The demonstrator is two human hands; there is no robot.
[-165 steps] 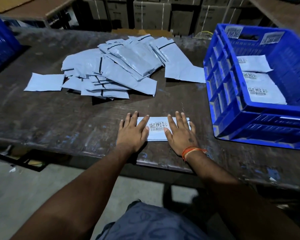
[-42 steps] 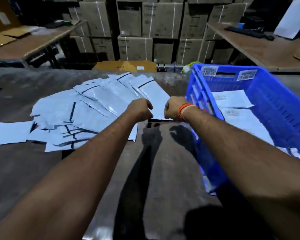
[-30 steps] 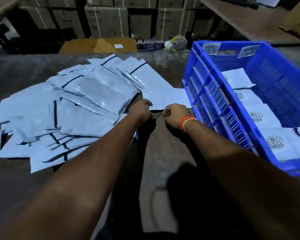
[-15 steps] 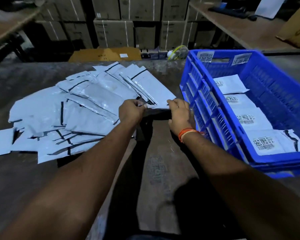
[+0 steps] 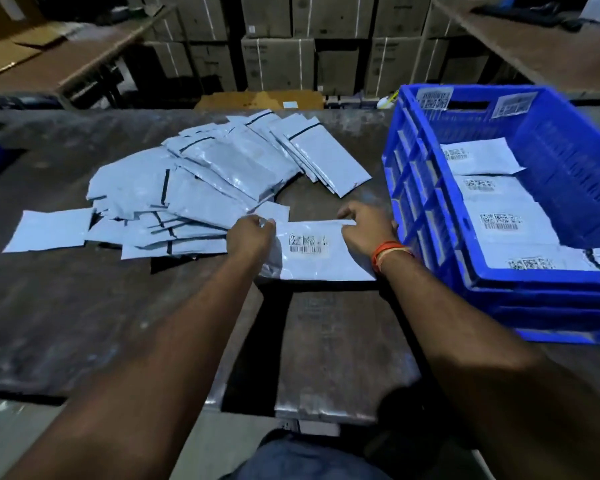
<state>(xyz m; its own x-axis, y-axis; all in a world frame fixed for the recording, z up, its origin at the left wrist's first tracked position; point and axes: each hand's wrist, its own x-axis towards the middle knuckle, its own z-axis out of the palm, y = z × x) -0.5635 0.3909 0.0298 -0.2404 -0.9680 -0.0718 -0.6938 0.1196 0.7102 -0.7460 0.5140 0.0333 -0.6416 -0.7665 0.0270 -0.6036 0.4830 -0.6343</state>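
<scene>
**Both hands pinch a labelled mailer at the table's middle**

Head view: a pale grey mailer (image 5: pixel 321 263) lies flat on the dark, worn table (image 5: pixel 84 323), label side up, with its barcode label (image 5: pixel 307 244) near its upper middle. It sits straight ahead of the person, between the two hands.

The left hand (image 5: pixel 252 235) is at the mailer's upper left corner. Its fingers are curled in and pinch the plastic there, covering that corner. The right hand (image 5: pixel 368 230) is at the upper right end, its thumb and fingertips closed on the top edge. Its wrist, which wears an orange band (image 5: pixel 390 251), lies over the mailer's right side. The mailer's lower edge shows free on the table between the two forearms.

Just left of the left hand, and touching the mailer's upper left part, spreads a loose pile of mailers (image 5: pixel 205 181), overlapping and mostly blank side up, some showing a dark strip. One flat mailer (image 5: pixel 49 230) lies by itself at the pile's far left.

Just beside the right hand stands a blue crate (image 5: pixel 426 202). Whether the hand touches its wall cannot be told. Inside the crate lie labelled packets (image 5: pixel 499 216) in a row, codes upward. Behind the table are stacked cardboard boxes (image 5: pixel 278 60).
</scene>
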